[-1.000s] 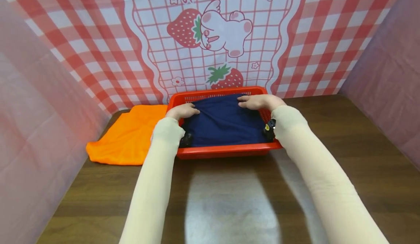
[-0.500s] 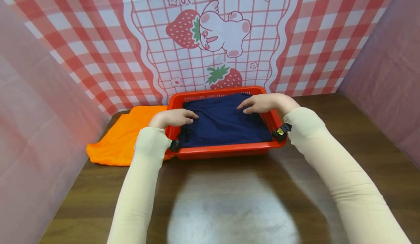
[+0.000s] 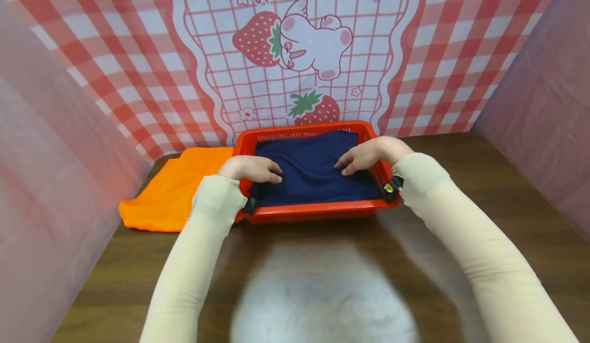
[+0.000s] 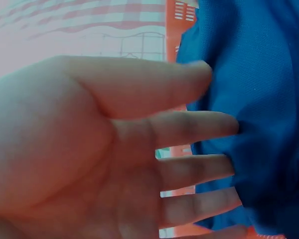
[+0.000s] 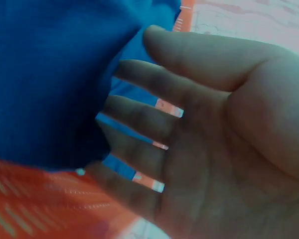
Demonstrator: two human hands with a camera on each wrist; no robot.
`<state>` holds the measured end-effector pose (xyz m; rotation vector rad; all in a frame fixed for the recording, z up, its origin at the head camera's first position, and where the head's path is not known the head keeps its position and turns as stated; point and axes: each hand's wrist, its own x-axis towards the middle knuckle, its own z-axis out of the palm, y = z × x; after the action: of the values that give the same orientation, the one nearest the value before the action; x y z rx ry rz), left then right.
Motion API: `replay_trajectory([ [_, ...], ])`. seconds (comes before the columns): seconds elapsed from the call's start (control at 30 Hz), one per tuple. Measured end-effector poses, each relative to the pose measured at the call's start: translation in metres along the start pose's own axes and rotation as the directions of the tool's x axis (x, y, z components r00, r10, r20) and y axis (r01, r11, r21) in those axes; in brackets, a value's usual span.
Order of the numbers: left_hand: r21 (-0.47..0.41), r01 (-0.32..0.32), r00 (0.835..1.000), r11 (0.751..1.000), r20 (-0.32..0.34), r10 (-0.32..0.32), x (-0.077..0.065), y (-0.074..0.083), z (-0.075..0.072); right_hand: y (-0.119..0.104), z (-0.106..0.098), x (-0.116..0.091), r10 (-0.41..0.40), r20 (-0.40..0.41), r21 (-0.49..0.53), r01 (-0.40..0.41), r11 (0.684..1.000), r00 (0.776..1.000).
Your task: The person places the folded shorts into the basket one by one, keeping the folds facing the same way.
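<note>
A navy blue cloth (image 3: 309,171) lies spread inside a red plastic basket (image 3: 318,208), with soft wrinkles across its middle. My left hand (image 3: 255,169) is over the basket's left side, its fingertips at the cloth. In the left wrist view the fingers (image 4: 199,124) are spread and nearly straight, tips meeting the cloth's edge. On the right side, my right hand (image 3: 369,156) reaches in with extended fingers. The right wrist view has a raised fold of cloth (image 5: 50,89) covering the tips of some fingers (image 5: 139,107).
An orange cloth (image 3: 172,194) lies on the wooden table (image 3: 138,276) left of the basket, partly behind the left forearm. A red-and-white checked sheet with strawberries (image 3: 322,41) hangs right behind the basket. Pink fabric walls (image 3: 544,87) stand at both sides.
Both hands first drew outward from the middle of the blue cloth, then came nearer the basket's front and slightly inward. The cloth's wrinkles have shifted. The orange cloth stays put.
</note>
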<state>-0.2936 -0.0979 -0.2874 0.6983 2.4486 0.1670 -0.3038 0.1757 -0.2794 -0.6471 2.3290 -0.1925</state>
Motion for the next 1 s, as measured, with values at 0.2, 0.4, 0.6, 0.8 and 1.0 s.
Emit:
replay_trajectory([
  [0.2,-0.019,-0.024,0.999,1.000,-0.033,0.023,-0.018,0.002,-0.002,-0.001,0.001,-0.011,-0.023,-0.038,-0.006,0.023,1.000,0.999],
  [0.4,-0.094,-0.076,0.997,0.993,-0.014,0.075,-0.032,0.002,0.009,-0.004,0.015,-0.022,-0.112,-0.148,-0.110,0.097,0.989,0.983],
  [0.6,-0.016,-0.117,0.992,0.993,-0.051,0.116,-0.033,0.001,0.022,-0.007,0.032,-0.034,-0.126,-0.233,-0.134,0.096,0.986,0.964],
  [0.8,0.037,-0.132,0.989,0.991,-0.056,0.134,-0.029,0.002,0.035,-0.008,0.048,-0.042,-0.055,-0.223,-0.104,0.032,0.994,0.973],
  [1.0,0.035,-0.105,0.990,0.994,-0.095,0.108,-0.025,0.000,0.044,-0.008,0.059,-0.039,-0.072,-0.230,-0.150,0.038,0.988,0.970],
])
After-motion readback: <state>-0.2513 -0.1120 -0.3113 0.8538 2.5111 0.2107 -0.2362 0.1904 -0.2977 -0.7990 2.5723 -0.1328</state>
